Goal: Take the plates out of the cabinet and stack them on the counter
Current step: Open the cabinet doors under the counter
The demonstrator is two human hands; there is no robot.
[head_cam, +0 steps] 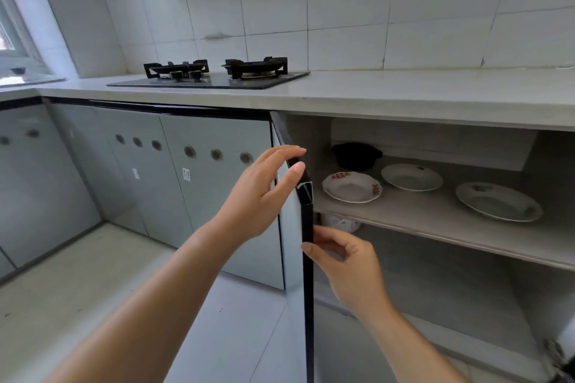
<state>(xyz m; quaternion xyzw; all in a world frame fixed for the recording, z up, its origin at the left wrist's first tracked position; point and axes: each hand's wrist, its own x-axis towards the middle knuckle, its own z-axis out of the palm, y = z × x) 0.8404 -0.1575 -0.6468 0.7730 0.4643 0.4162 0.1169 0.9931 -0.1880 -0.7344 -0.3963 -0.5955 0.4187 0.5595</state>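
Under the worktop, which carries a black two-burner hob, the cabinet is open, its door seen edge-on. Upper shelf: three plates, side by side and apart. The grey-patterned plate is rightmost and nearest the front. The plain white plate sits mid-shelf, further back. The red-patterned plate is leftmost, just behind the door edge. A black pot stands behind it. Left hand: released, fingers straight, resting against the door's upper edge. Right hand: fingers loosely curled, one fingertip touching the door edge lower down, grasping nothing.
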